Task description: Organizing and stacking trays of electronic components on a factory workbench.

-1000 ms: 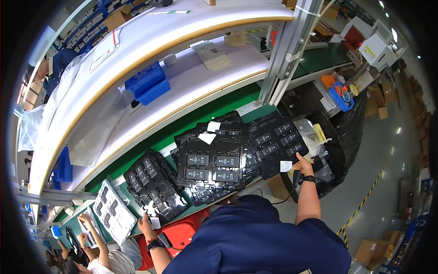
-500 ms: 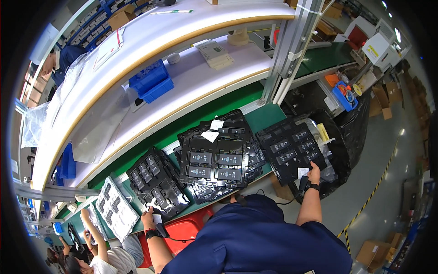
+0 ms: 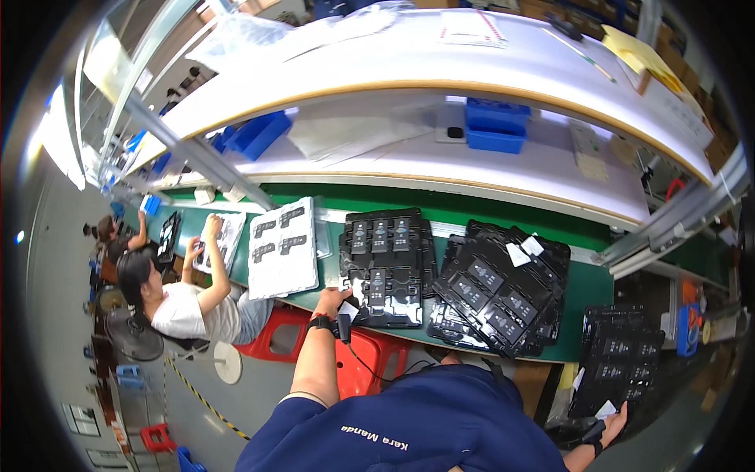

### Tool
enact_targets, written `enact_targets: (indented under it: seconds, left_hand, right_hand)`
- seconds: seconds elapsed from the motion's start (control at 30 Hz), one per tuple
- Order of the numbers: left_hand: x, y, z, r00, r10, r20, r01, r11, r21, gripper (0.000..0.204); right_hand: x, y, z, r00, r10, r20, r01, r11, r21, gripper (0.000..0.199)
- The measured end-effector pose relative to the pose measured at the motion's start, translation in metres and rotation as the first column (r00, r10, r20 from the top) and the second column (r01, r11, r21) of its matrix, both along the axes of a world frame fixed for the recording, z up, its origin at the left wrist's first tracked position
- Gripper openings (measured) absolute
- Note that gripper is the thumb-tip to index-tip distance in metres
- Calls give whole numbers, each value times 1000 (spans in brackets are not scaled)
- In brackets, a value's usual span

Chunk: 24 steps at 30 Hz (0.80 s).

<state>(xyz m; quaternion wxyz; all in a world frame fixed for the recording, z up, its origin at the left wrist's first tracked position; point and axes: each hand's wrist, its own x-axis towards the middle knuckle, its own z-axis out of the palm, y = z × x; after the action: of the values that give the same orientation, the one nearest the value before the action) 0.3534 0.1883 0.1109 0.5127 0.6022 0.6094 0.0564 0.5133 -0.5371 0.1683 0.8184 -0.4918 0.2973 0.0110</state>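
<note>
Right hand (image 3: 612,429) partly closed, thumb over the near edge of the right tray (image 3: 595,393), beyond the surface's (image 3: 590,283) right edge. Can't tell what's underneath, if anything. Left hand (image 3: 332,303) half curled at the near-left corner of the left tray (image 3: 401,303), by the surface's near edge; can't tell if it's gripping. Stack (image 3: 543,275) sits between, near the surface's right end. My take: one-handed edge grip wants the tray level, full thumb on the rim, clear of the black parts (image 3: 617,346).
</note>
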Motion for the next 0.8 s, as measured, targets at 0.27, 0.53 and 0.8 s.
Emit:
enact_targets:
  seconds: [0.27,0.53,0.8]
  left_hand:
    - [-13,6,-6,993,8,114,9,989,-147,32]
    - [-34,-32,-31,953,219,211,-147,940,-308,39]
    - [-67,-83,-17,857,397,328,-199,843,-499,15]
  right_hand:
    - [52,38,4,925,303,229,-311,950,1,29]
    - [87,216,40,788,560,256,-589,807,49,36]
    - [109,400,37,395,857,330,-914,403,49,41]
